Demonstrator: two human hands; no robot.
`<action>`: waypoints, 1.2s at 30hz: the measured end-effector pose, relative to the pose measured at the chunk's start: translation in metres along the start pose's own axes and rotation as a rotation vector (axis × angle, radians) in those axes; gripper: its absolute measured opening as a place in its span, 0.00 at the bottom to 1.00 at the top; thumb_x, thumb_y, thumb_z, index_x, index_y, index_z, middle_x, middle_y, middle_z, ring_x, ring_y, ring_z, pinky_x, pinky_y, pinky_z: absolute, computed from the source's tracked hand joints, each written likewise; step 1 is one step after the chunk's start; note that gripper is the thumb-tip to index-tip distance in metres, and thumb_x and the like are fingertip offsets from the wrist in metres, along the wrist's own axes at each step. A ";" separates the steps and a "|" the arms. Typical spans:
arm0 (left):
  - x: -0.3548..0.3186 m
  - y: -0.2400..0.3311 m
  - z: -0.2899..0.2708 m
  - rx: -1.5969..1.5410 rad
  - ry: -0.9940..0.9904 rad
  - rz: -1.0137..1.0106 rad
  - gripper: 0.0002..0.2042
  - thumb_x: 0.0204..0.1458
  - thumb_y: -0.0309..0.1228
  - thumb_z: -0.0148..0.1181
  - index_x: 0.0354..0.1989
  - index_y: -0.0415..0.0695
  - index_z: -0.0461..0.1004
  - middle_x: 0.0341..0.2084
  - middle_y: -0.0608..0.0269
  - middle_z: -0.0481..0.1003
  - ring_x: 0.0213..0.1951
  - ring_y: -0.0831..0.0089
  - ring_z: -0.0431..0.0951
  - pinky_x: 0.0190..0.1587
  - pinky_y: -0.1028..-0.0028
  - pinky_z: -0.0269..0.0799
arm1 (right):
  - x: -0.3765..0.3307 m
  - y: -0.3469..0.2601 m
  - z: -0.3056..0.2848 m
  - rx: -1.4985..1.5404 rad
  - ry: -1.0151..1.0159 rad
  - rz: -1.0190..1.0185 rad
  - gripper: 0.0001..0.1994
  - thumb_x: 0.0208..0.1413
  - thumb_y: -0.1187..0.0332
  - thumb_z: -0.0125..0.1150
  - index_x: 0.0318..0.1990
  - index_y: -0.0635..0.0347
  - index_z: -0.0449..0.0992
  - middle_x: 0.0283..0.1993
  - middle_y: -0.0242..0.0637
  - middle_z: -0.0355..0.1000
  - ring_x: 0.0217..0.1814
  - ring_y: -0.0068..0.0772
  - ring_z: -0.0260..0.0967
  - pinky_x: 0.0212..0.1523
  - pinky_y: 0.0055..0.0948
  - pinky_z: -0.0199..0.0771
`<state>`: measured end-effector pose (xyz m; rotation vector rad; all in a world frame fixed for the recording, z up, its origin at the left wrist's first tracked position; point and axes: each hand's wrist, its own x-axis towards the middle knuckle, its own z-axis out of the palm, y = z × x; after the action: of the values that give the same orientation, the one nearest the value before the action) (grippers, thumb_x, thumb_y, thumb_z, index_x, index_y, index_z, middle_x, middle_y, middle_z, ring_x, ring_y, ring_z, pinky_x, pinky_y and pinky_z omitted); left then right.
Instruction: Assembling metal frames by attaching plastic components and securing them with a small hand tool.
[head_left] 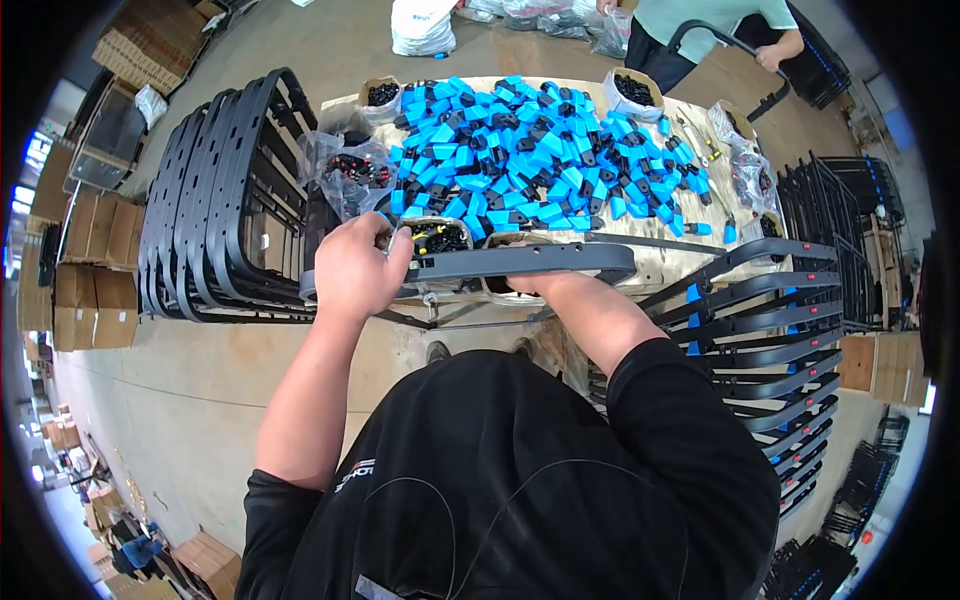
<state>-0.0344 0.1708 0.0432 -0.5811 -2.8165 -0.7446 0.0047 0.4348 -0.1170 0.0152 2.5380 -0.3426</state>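
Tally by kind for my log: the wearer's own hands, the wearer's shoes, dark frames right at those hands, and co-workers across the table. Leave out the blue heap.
Own hands: 2, left hand and right hand
Shoes: 2
Dark frame at the hands: 1
Co-worker across the table: 1
Total: 6

The black short-sleeved shirt [560, 500] bears white chest print [357, 472].
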 end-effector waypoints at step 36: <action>-0.005 0.003 0.002 -0.023 0.075 0.102 0.10 0.52 0.34 0.64 0.26 0.39 0.76 0.21 0.54 0.76 0.26 0.53 0.78 0.33 0.58 0.72 | -0.083 0.010 0.014 2.144 -0.305 -0.168 0.14 0.67 0.62 0.50 0.52 0.60 0.74 0.42 0.40 0.77 0.40 0.38 0.76 0.38 0.34 0.73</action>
<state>-0.0289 0.1724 0.0419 -0.6802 -2.6906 -0.7635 0.0828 0.4465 -0.0854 0.4704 0.8088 -2.4921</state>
